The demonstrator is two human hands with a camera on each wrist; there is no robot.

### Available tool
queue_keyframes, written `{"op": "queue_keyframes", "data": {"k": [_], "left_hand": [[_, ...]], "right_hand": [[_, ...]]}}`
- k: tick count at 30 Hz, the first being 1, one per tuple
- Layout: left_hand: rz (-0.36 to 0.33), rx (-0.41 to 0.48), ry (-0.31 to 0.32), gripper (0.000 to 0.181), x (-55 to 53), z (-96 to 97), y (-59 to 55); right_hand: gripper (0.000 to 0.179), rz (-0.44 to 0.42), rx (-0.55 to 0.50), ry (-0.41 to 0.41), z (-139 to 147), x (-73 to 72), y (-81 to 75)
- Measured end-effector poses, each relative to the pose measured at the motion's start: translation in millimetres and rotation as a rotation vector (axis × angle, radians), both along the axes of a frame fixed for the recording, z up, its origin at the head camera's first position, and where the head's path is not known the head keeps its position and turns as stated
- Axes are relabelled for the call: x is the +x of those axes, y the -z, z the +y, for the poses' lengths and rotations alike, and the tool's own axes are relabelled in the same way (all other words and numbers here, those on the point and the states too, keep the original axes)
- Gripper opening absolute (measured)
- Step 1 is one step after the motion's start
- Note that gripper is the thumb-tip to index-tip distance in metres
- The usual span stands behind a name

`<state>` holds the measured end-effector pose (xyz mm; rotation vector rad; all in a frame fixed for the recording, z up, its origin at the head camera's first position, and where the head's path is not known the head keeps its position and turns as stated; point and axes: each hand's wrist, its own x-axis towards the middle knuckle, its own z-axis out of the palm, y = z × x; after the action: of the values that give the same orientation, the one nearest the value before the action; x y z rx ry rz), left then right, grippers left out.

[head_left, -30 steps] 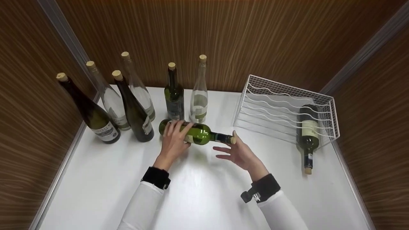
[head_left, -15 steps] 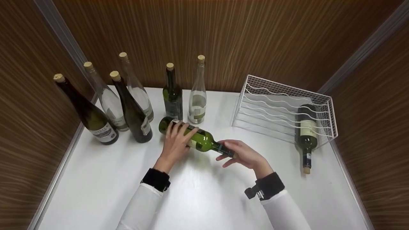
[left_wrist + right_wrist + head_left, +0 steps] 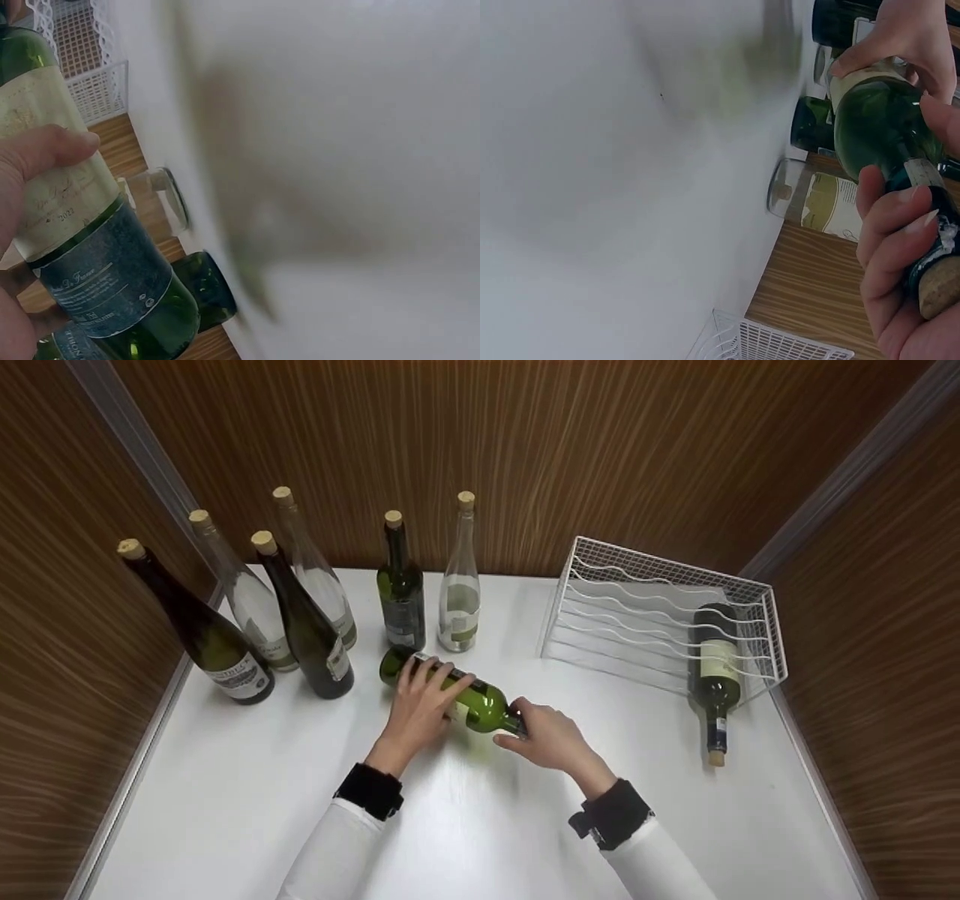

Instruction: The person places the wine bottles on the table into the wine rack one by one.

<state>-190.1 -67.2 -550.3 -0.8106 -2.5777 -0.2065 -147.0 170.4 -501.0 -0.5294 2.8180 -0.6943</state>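
A corked green wine bottle is held on its side above the white table, its base to the left and its neck to the right, tilted a little toward me. My left hand grips the body from above; in the left wrist view its thumb lies across the cream label, above a dark blue label. Around the neck curl the fingers of my right hand. The right wrist view shows the cork in that palm, while the head view hides it.
At the right stands a white wire rack with wavy rails, a green bottle lying in its right end, neck toward me. Several corked bottles stand at the back left, including a dark bottle, a green bottle and a clear bottle.
My right hand, first spread by the cork, has closed around the neck. The bottle has turned so its neck end is lower in the head view, nearer me. My left hand keeps its grip.
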Motion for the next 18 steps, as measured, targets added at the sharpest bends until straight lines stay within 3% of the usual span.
{"op": "queue_keyframes", "data": {"k": [8, 18], "left_hand": [[-0.032, 0.002, 0.017, 0.087, 0.9, 2.1, -1.7], [-0.087, -0.006, 0.026, 0.087, 2.8, 5.5, -3.5]], "right_hand": [[0.049, 0.103, 0.028, 0.021, 0.7, 4.9, 8.6], [0.034, 0.095, -0.061, 0.102, 4.1, 10.0, 17.0]]}}
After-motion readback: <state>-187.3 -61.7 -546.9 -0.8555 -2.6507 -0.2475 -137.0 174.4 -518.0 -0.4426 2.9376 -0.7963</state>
